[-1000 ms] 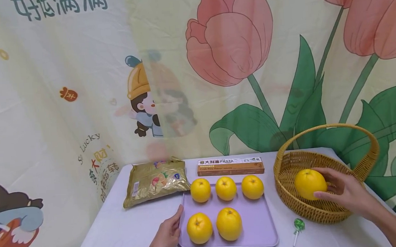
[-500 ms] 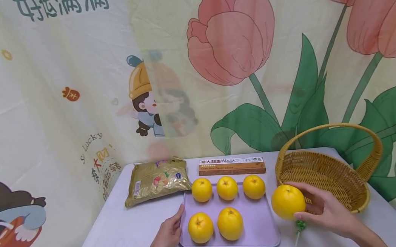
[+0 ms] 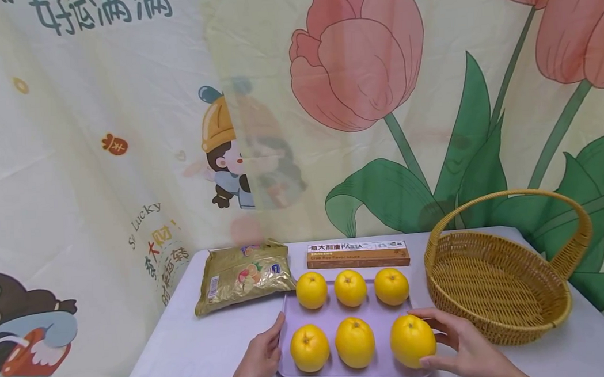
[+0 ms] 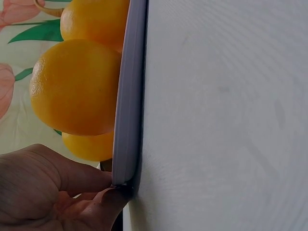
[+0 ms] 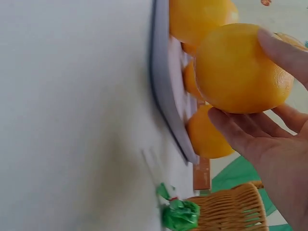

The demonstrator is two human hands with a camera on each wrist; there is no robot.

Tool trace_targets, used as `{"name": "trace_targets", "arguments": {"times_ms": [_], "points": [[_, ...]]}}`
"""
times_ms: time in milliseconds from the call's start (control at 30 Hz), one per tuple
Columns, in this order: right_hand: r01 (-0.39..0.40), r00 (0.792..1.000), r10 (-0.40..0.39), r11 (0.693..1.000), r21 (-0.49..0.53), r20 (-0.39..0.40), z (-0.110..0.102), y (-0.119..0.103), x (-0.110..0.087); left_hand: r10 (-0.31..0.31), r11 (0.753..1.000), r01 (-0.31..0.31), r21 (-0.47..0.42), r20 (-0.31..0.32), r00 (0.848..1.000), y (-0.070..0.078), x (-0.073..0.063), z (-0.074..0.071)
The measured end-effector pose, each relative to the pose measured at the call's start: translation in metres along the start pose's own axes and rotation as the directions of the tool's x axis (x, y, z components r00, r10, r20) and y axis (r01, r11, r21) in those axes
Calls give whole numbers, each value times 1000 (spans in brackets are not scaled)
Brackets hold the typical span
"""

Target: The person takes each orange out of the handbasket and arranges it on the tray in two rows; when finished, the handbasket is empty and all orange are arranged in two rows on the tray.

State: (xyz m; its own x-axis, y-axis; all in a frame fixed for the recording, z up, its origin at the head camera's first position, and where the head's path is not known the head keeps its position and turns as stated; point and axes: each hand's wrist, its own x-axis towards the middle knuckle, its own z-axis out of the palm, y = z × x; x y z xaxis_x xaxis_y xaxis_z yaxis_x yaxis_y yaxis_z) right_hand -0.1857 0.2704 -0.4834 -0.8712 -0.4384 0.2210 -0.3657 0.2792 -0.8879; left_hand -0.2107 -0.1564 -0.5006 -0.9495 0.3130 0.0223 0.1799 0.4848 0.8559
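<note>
My right hand [image 3: 464, 346] grips an orange [image 3: 413, 341] between thumb and fingers, over the front right corner of the lilac tray [image 3: 322, 315]. In the right wrist view the gripped orange [image 5: 240, 67] appears beside the tray's rim [image 5: 166, 103]; whether it touches the tray I cannot tell. Three oranges stand in a row at the back of the tray, among them the middle orange [image 3: 351, 288]. Two more, a left orange [image 3: 309, 348] and a centre orange [image 3: 355, 342], are in front. My left hand [image 3: 256, 355] pinches the tray's left edge, seen close in the left wrist view.
A wicker basket [image 3: 501, 309] with a tall handle stands right of the tray. Behind the tray lies a pasta box [image 3: 358, 255], and a gold packet [image 3: 245, 275] is at the back left. A green-wrapped lollipop [image 5: 180, 214] lies near the basket. A printed curtain hangs behind.
My right hand has lifted the orange out of the basket and carried it left, past the lollipop, to the tray's front right corner. My left hand has kept its hold on the tray.
</note>
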Motion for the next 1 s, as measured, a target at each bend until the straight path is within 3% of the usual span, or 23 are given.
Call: {"name": "trace_targets", "arguments": {"times_ms": [200,600,1000], "points": [[-24,999,23,999,27,22,7,7,1,-26,1000,26,-1,2,1000,1,0,1],[-213,977,213,975,64,17,16,13,3,-25,1000,25,5,-5,1000,1,-4,1],[-171,984,169,984,42,49,17,16,8,0,1000,0,1,-9,1000,0,-1,0]]}}
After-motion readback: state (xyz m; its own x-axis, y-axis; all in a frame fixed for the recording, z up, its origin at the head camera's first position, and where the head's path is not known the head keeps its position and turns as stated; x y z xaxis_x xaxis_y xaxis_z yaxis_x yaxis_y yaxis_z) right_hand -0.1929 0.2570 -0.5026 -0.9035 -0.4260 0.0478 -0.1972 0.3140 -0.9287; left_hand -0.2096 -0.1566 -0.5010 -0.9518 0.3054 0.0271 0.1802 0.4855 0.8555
